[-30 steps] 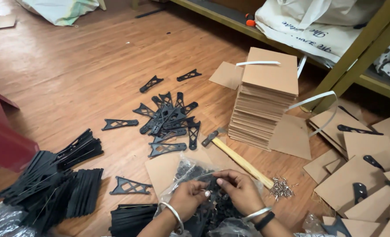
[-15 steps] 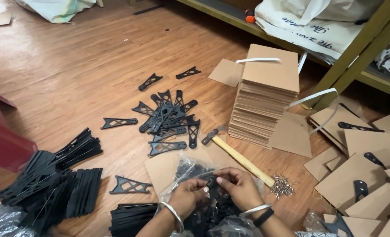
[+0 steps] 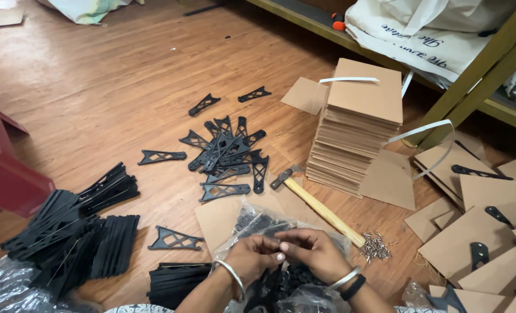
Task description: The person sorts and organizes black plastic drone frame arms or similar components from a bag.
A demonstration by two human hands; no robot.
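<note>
I see a crinkled clear plastic bag (image 3: 258, 223) on the floor at the bottom centre, holding small black parts; my left hand (image 3: 252, 258) and right hand (image 3: 316, 252) meet just above its open mouth, fingertips pinched together. Another clear plastic bag (image 3: 8, 287), bunched up, lies at the bottom left corner beside the black stacks. A large white sack with dark print (image 3: 426, 29) slumps on the low shelf at the top right. A pale, rumpled bag (image 3: 87, 8) shows at the top edge.
</note>
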